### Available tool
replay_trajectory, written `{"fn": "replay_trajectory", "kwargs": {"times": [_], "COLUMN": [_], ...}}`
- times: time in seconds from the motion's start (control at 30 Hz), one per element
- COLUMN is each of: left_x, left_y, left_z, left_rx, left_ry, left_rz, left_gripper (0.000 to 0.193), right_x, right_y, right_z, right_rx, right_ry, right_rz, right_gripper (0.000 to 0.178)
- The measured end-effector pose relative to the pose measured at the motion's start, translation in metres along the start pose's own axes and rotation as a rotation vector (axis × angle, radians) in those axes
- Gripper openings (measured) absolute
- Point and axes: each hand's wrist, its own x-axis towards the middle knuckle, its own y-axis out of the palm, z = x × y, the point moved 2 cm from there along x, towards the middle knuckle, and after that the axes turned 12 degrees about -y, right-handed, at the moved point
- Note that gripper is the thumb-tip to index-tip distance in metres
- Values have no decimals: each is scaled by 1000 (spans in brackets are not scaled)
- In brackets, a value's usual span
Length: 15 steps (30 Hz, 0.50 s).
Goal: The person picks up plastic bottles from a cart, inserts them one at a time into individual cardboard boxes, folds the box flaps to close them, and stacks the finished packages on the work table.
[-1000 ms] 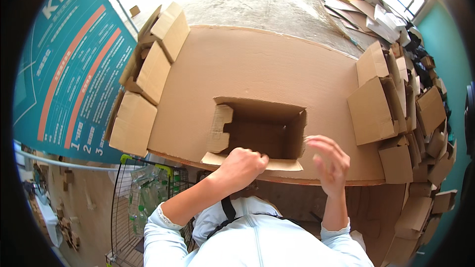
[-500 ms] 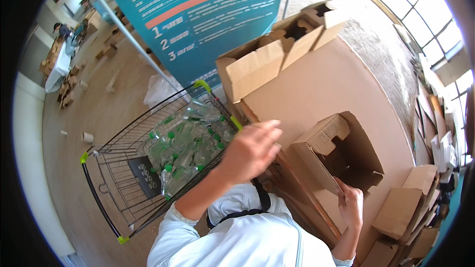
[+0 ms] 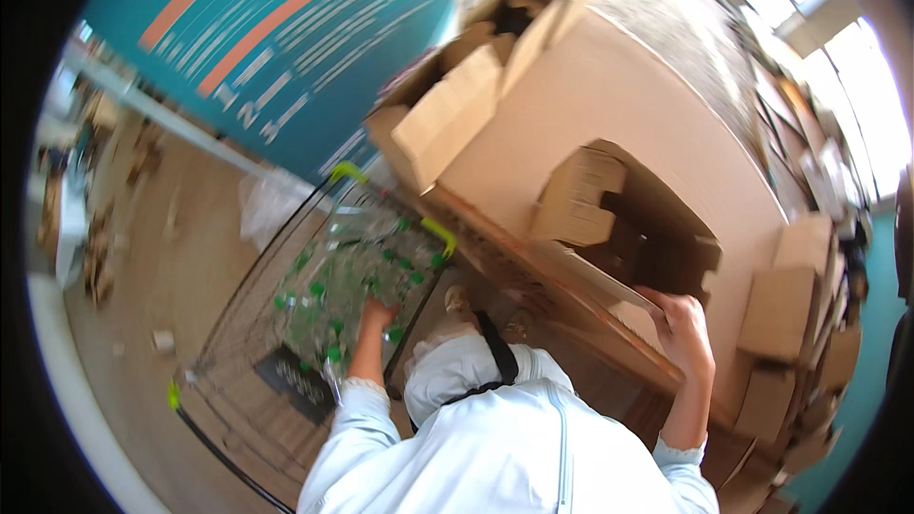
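While the cart [image 3: 293, 383] holds bottles [image 3: 345, 271], right fingers [image 3: 669, 305] grip an open box [image 3: 574, 202]

Well ahead of my left fingers [image 3: 385, 312] I see a teal banner [image 3: 305, 48] with orange stripes. Crumpled clear plastic [image 3: 271, 211] lies ahead and leftward of them; a small white piece [image 3: 164, 341] lies farther left. Brown cartons [image 3: 776, 314] crowd right of my right fingers [image 3: 674, 307], a teal wall [image 3: 881, 266] beyond, bright windows [image 3: 876, 105] farther ahead.
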Motion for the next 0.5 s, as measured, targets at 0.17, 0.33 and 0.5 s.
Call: {"fn": "replay_trajectory", "kwargs": {"times": [0.17,0.33,0.5], "left_x": [23,15,-54], "left_y": [15,-34,-130], "left_z": [-13,-22,3], "left_rx": [-146,-326,-535], "left_ry": [128,-134,-119], "left_rz": [23,350,587], "left_gripper": [111,107,67], "right_x": [5,-11,-16], "right_y": [-2,15,13], "right_z": [-2,-11,-11], "right_rx": [-188,-316,-294], "right_ry": [148,105,90], "right_rz": [50,22,4], "right_gripper": [48,46,46]}}
